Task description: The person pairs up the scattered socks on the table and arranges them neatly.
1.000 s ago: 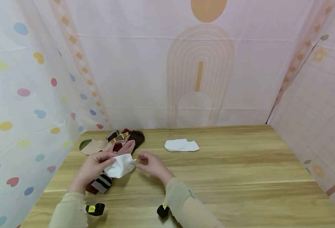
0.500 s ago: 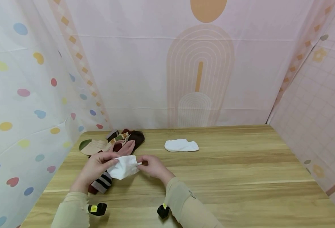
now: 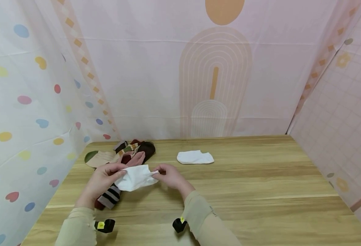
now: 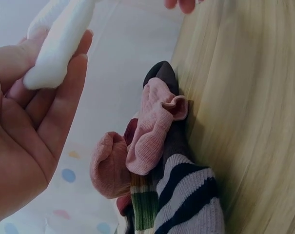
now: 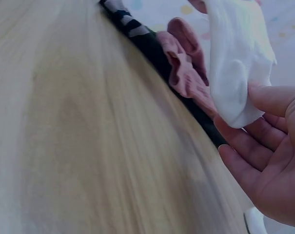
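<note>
A white ankle sock [image 3: 135,178] is stretched between both hands above the table. My left hand [image 3: 103,179] pinches its left end between thumb and fingers, as the left wrist view also shows with the sock [image 4: 59,51] between them. At the other end, my right hand [image 3: 172,177] pinches the fabric; in the right wrist view the thumb presses the sock [image 5: 237,63] against the fingers. A second white sock [image 3: 195,157] lies flat on the wooden table near its back edge. Below and behind the left hand is a heap of coloured socks [image 3: 102,158].
In the heap are a pink sock [image 4: 152,131], a black-and-grey striped sock [image 4: 191,200] and several others. The wooden table [image 3: 254,191] reaches right. A patterned curtain [image 3: 149,78] hangs along the back, and others hang at both sides.
My right hand has taken hold of the sock's right end and moved right, drawing the sock out wider. The left hand has shifted only slightly. The flat sock has stayed put.
</note>
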A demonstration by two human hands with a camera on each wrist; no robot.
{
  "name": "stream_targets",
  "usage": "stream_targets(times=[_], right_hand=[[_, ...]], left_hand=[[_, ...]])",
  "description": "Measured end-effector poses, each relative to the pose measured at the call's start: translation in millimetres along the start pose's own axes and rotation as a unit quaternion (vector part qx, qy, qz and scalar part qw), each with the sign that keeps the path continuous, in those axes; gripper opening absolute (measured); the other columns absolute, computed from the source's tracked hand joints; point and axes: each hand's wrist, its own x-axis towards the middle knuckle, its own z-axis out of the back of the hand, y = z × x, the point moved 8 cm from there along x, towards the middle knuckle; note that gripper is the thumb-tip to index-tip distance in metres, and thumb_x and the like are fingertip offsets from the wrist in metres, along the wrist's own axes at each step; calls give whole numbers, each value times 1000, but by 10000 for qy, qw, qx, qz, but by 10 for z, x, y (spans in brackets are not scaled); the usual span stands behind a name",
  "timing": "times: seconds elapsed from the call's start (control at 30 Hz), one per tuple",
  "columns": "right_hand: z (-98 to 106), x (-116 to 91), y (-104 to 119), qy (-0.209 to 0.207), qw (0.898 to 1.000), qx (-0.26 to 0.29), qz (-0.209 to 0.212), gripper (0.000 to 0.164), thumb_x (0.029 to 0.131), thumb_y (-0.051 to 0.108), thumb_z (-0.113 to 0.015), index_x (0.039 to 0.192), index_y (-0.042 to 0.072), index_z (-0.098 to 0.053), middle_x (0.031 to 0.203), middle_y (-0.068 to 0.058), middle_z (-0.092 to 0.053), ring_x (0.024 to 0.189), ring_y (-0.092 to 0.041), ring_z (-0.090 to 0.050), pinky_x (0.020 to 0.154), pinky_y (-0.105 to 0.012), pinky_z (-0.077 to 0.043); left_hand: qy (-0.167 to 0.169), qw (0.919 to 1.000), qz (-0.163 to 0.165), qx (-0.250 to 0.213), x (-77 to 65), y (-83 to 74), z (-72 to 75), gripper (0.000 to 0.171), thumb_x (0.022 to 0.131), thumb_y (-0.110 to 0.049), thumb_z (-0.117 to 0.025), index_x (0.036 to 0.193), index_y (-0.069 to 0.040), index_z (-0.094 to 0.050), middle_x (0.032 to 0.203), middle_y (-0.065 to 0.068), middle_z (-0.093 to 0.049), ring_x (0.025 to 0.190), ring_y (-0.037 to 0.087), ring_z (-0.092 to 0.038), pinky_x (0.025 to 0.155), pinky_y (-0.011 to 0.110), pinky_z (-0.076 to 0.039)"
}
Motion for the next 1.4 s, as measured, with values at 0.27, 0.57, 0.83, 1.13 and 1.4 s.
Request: stream_targets(times=[0.27, 0.57, 0.83, 1.13, 1.4], right_hand=[[186, -53, 1, -221, 9993, 279, 137, 13, 95, 18, -69, 98, 6, -69, 96, 1, -64, 86, -9, -54, 81, -27, -46], [350, -120, -18, -428, 9979, 466, 122, 15, 96, 18, -68, 99, 3, -67, 86, 2, -55, 78, -12, -47, 71, -26, -42], [494, -170, -50, -694, 9961, 469, 266, 16, 95, 15, -68, 102, 1, -68, 90, 1, -57, 81, -12, -46, 73, -26, -42], [669, -215, -97, -969, 9919, 772, 280, 17, 94, 12, -68, 102, -2, -66, 83, 1, -59, 75, -10, -48, 69, -25, -43], [871, -312, -86, -1384, 9858, 945, 126, 15, 93, 5, -67, 99, -8, -64, 82, 0, -59, 75, -9, -47, 69, -26, -42]], left_hand=[[-71, 9997, 216, 34, 36, 46, -44, 15, 93, -6, -68, 105, 3, -73, 102, -2, -69, 87, 2, -57, 66, 21, -50], [-167, 9964, 796, -242, 86, 74, -143, 26, 96, -15, -67, 111, 5, -70, 119, 24, -59, 73, 9, -60, 55, 35, -56], [-258, 9960, 828, -229, 142, 55, -238, 28, 95, -19, -68, 114, 1, -72, 123, 22, -61, 86, 7, -60, 61, 30, -56], [-592, 9955, 596, 434, 270, 36, -349, 21, 93, -17, -71, 108, -2, -76, 93, 12, -73, 75, 10, -63, 70, 30, -53], [-496, 9950, 705, 513, 346, 15, -537, 21, 94, -21, -70, 108, -6, -75, 106, 11, -72, 104, 26, -64, 79, 30, -49]])
